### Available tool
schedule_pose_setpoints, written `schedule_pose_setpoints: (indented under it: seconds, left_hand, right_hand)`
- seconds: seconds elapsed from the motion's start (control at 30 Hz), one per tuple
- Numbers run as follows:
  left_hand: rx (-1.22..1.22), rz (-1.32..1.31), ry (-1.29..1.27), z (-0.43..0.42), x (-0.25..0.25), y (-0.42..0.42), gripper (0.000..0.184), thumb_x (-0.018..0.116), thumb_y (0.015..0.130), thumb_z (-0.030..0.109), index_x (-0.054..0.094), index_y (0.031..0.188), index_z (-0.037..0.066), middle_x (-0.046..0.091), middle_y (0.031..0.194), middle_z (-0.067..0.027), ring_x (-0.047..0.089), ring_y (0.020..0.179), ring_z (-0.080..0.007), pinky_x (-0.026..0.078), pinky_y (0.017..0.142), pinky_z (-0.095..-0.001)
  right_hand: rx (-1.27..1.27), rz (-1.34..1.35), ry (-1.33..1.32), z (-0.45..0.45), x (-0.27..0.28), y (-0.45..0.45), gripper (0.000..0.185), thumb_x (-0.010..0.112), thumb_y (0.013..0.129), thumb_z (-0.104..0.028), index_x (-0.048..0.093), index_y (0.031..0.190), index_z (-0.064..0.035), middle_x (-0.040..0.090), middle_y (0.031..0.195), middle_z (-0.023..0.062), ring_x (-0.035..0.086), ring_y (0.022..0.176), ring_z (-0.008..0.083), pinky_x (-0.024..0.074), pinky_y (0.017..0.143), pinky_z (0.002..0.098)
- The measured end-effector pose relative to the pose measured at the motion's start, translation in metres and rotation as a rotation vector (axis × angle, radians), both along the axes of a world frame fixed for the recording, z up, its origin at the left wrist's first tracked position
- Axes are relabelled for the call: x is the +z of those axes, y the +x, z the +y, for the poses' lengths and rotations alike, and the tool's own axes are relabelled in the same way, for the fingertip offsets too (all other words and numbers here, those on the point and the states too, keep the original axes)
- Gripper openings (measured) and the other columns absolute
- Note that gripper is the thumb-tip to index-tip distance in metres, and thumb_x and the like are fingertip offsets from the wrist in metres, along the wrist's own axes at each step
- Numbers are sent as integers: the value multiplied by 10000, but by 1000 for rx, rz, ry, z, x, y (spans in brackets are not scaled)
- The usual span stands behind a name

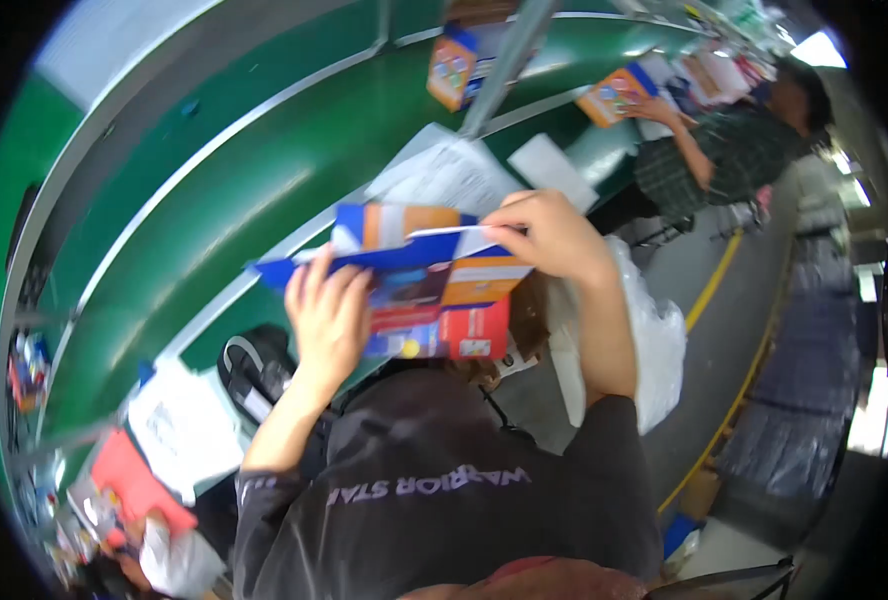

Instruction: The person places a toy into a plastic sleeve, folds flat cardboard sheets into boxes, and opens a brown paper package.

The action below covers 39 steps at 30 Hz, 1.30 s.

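Observation:
In front of my chest is a blue and orange printed cardboard box [484,282], with its upper flaps raised. My left hand [329,310] is closed on its left side, fingers over the blue edge. With thumb and fingers pinched, my right hand [549,235] grips the right end of a flap that shows a white edge. Below the box is a red printed package [479,330], partly covered by it; whether the two touch, I cannot tell. The inside of the box is hidden from me.
A green conveyor belt [224,210] with metal rails runs along the far side. Printed sheets [444,175] lie beyond the box, near a metal post [509,70]. A black bag [254,370] sits at left. Clear plastic [649,340] hangs at right. Co-workers sit at both ends; one handles an orange box [614,97].

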<state>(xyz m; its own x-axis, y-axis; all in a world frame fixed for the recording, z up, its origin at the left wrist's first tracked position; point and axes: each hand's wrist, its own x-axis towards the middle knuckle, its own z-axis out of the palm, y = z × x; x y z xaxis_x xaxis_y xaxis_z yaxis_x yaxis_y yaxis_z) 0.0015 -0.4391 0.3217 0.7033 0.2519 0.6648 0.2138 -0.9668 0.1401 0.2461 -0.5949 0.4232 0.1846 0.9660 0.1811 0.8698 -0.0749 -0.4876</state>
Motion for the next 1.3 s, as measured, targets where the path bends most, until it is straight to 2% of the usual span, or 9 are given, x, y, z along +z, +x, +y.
schedule_pose_setpoints:
  seconds: [0.3,0.4,0.5,0.73,0.87,1.03,1.13,1.2,1.3]
  left_hand:
    - [26,2,-58,6,-10,8,454,651,683,45,603,1134,67,550,1252,-117,438,1283,-301,320,1018,-482]
    - [92,48,-49,4,-8,9,450,664,692,65,603,1137,76,578,1176,-88,507,1185,-281,351,956,-457]
    - [61,-105,-31,2,-1,12,342,679,705,120,622,1042,123,567,947,6,523,904,-167,302,798,-361]
    - [-44,-34,-72,-2,1,1,198,689,711,146,615,894,148,560,886,33,534,819,-146,302,780,-338]
    - [-115,-19,-71,-15,7,-9,253,660,665,127,624,915,148,585,929,42,548,814,-119,299,769,-322]
    - [-157,-1,-1,-8,19,-26,280,636,645,154,633,925,145,586,924,50,550,826,-104,292,760,-323]
    - [-207,-29,-21,-7,26,-31,208,696,674,134,634,870,106,596,839,6,581,751,-165,348,678,-319]
    - [-232,-30,-77,-7,16,-33,203,632,666,158,622,868,159,590,900,71,536,797,-87,279,743,-312]
    - [-356,22,-89,-14,9,-36,132,647,680,171,622,810,182,587,889,90,522,792,-83,280,734,-310]
  right_hand:
    - [43,87,82,9,-38,5,116,600,841,-88,617,858,25,624,788,159,610,685,292,471,625,320]
    - [4,114,47,7,-40,3,118,603,842,-93,621,850,24,629,787,151,611,680,279,473,623,323]
    - [23,170,-17,3,-28,-3,128,598,854,-99,624,855,26,637,782,140,615,673,230,474,629,310]
    - [101,353,-357,6,-20,11,254,587,867,-170,655,1025,16,668,825,182,643,706,279,489,664,328]
    - [305,82,-326,9,-32,-3,259,586,844,-199,658,962,19,655,829,204,636,737,341,494,665,351]
    - [131,43,-328,24,-20,-19,236,597,830,-193,646,835,37,589,687,238,590,627,392,466,596,387]
    - [83,31,-266,36,-17,-26,229,595,830,-177,647,830,47,581,684,254,592,659,401,464,609,394]
    - [67,-9,-230,44,-20,-30,223,595,828,-171,651,840,45,586,698,256,593,668,402,465,613,401]
    - [12,-21,-223,63,-22,-41,215,602,821,-165,660,871,36,591,717,259,598,686,403,471,633,413]
